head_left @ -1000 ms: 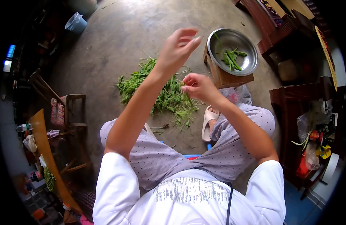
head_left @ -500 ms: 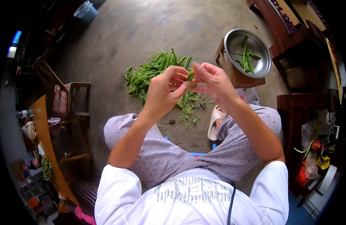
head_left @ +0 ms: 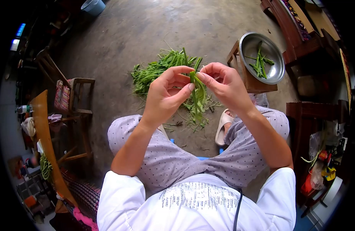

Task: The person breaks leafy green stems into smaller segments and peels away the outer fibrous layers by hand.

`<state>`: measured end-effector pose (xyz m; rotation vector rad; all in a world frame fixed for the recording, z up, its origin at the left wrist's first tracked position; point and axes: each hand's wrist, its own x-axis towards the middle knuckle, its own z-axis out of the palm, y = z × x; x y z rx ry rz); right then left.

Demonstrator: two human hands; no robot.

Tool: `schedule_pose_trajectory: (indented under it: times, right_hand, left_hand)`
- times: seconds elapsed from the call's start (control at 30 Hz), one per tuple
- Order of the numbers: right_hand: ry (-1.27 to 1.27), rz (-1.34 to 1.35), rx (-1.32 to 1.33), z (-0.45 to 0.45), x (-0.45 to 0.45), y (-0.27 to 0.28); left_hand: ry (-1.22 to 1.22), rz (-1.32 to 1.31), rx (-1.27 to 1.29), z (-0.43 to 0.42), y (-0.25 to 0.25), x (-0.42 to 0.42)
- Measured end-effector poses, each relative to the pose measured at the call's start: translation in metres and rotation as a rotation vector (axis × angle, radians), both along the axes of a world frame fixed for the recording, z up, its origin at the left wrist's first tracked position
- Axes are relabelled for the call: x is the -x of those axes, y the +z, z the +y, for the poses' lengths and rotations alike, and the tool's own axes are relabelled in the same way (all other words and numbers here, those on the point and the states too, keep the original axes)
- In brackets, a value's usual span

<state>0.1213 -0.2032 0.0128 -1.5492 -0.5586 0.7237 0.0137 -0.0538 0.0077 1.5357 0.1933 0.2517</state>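
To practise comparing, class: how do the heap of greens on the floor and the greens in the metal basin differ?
The floor heap is large; the basin greens are just a few pieces. The floor heap is a loose, leafy tangle; the basin greens are mostly stem pieces. Both are green and include stems.

Home: cushioned chair (head_left: 72, 90), slipper (head_left: 220, 134)

Open floor (head_left: 185, 29) ahead, basin (head_left: 277, 67) to the right
A strip runs between the greens pile (head_left: 148, 81) and wooden stool (head_left: 263, 88); the basin's raised rim bars low sideways passage, its top lies open, and the knees (head_left: 275, 120) flank the near side.
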Motion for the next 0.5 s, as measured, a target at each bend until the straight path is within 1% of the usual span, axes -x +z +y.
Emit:
schedule_pose_trajectory:
  times: [0.03, 0.07, 0.1, 0.17, 0.2, 0.3, 0.33, 0.4, 0.43, 0.5]
  right_hand:
    - [-0.027, -0.203, 0.062, -0.001, 0.002, 0.004]
    - [-0.055, -0.407, 0.124, -0.001, 0.005, 0.007]
    - [-0.053, -0.407, 0.122, -0.002, 0.006, 0.007]
    - [-0.017, -0.593, 0.216, -0.005, 0.008, 0.006]
    - [-0.014, -0.593, 0.21, -0.007, 0.007, 0.003]
    - [0.231, -0.744, 0.482, -0.02, 0.002, -0.01]
    - [0.234, -0.744, 0.479, -0.023, 0.0, -0.016]
    - [0.354, -0.847, 0.509, -0.028, -0.001, -0.025]
    - [0.356, -0.847, 0.51, -0.028, 0.0, -0.025]
    - [0.214, -0.753, 0.395, -0.025, 0.005, -0.016]
  left_hand:
    - [-0.022, -0.002, 0.094, 0.002, -0.001, 0.0]
    - [-0.02, -0.001, 0.092, 0.005, 0.001, 0.0]
    - [-0.006, -0.011, 0.106, 0.009, 0.005, 0.0]
    - [0.019, -0.057, 0.158, 0.017, 0.009, 0.001]
    - [0.023, -0.057, 0.153, 0.02, 0.011, 0.002]
    - [0.022, -0.042, 0.187, 0.027, 0.015, 0.007]
    - [0.025, -0.041, 0.186, 0.028, 0.016, 0.008]
    - [-0.021, -0.002, 0.209, 0.03, 0.015, 0.011]
    - [-0.019, -0.002, 0.21, 0.029, 0.015, 0.012]
    - [-0.055, 0.024, 0.184, 0.027, 0.016, 0.014]
